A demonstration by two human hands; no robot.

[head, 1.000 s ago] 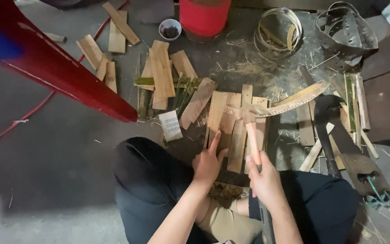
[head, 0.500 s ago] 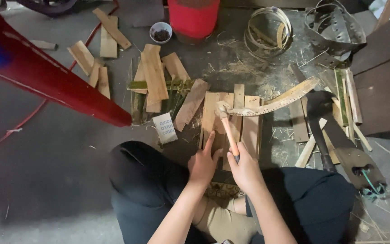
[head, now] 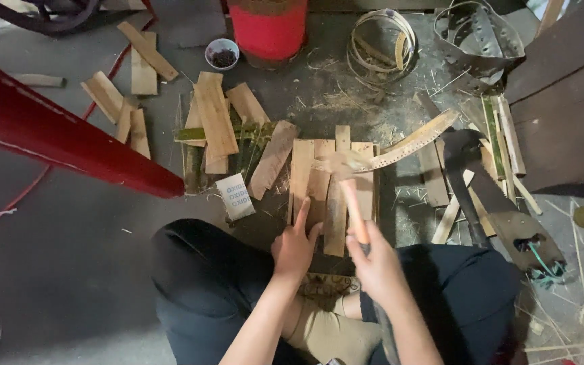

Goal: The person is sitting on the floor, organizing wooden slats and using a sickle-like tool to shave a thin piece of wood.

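Right hand (head: 376, 260) closed on the hammer (head: 349, 192); left hand (head: 295, 247), open, steadies the wooden slats (head: 329, 186); a misaimed blow could hit its fingers

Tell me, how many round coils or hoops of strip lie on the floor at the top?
2: a pale coil of strip right of the red drum, and a grey metal hoop further right by the dark wooden boards. Others may be hidden.

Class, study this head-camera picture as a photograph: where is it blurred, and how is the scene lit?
Head view: the right hand and the wooden tool in it are smeared by motion blur; the left hand, flat on the bamboo slats, is sharper. Light is soft and dim, without hard shadows; the red beam shows a faint sheen.
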